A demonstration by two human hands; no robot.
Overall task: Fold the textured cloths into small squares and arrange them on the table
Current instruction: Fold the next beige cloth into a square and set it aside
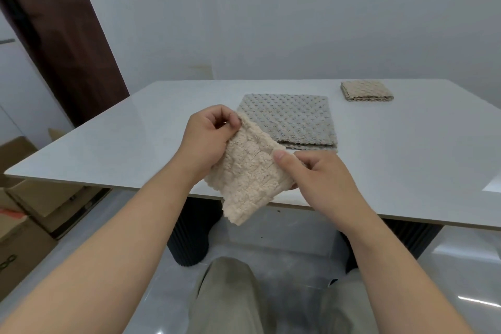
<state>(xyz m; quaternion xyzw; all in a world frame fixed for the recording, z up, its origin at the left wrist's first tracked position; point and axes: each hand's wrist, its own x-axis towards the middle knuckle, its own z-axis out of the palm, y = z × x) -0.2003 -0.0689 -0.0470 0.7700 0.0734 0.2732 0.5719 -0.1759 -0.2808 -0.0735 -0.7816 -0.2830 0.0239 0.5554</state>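
The pale table (108, 144) stood against a plain wall, with the grey cloth (290, 119) lying partly folded on it. Nearer you than the grey cloth, you held the beige cloth (249, 173) in the air. Your left hand (208, 138) pinched its upper corner and your right hand (320, 179) gripped its right edge, thumb on top. A folded square (366, 91) lay beyond the grey cloth, to its right. You seemed to be mid-fold on the beige one; the next move called for matching its edges squarely.
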